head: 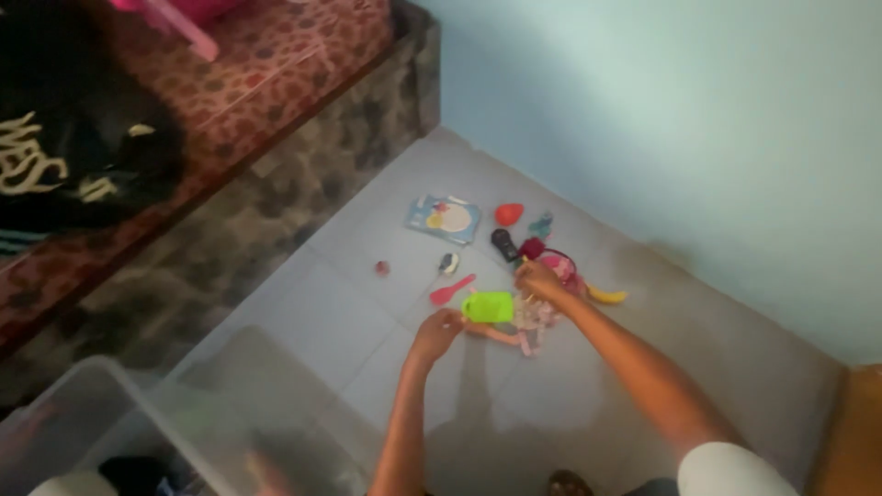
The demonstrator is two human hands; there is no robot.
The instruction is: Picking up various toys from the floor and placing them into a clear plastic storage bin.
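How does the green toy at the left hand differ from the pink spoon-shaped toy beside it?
The green toy is bright lime, blocky and broad; the pink spoon-shaped toy is slim with a rounded end. The green toy is at the left hand, while the pink one lies untouched. Both are small toys on the grey floor.

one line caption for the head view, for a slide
Both hands, left hand and right hand, reach a bright green toy among small toys on a pale tiled floor.

Toys lie scattered on your pale tiled floor [643, 367].
You see a flat blue picture card [444, 218], a red heart shape [509, 214], a small red ball [381, 267], a yellow banana toy [607, 296], and a clear plastic bin [184, 413] at lower left.
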